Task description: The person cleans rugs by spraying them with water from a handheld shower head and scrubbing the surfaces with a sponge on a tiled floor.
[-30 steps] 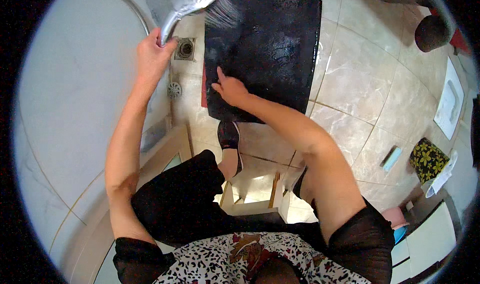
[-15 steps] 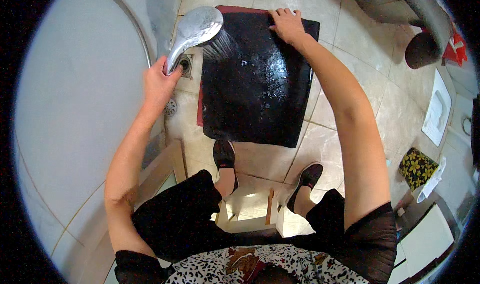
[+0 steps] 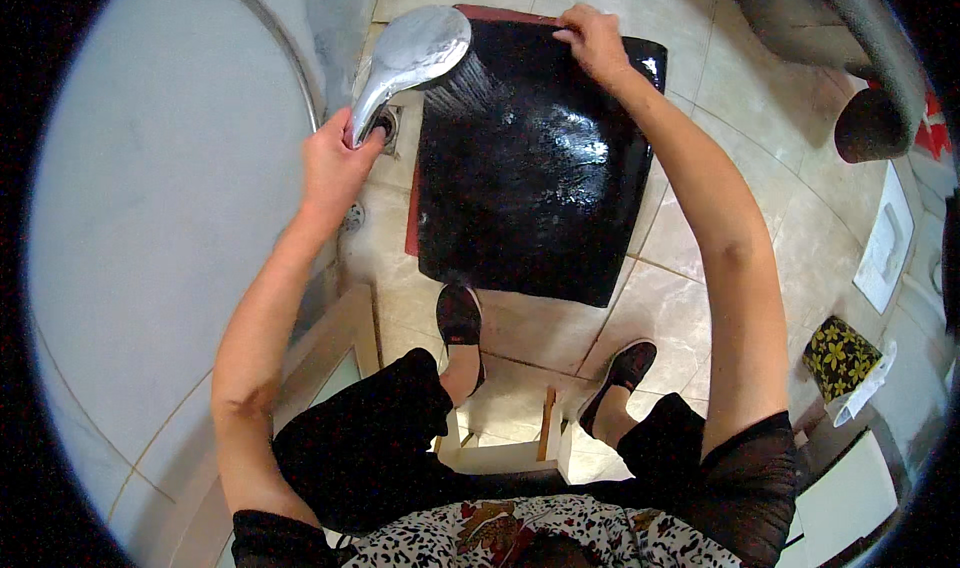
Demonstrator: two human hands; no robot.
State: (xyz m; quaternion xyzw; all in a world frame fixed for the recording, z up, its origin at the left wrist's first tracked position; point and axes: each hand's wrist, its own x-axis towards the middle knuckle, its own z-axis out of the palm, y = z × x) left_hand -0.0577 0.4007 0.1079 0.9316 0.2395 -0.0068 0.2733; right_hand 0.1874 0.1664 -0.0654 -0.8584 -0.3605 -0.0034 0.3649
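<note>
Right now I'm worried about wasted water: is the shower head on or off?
On: spray streams from the shower head in the left hand onto the black mat.

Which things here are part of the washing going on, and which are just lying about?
In use:
- shower head, held by the left hand, spraying
- wet black mat, its far edge gripped by the right hand

Lying about:
- floor drain
- yellow-flowered black item
- white stool beneath the person

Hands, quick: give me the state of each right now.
Left hand: closed around the handle of the silver shower head.
Right hand: fingers resting on the far edge of the wet black mat.
</note>
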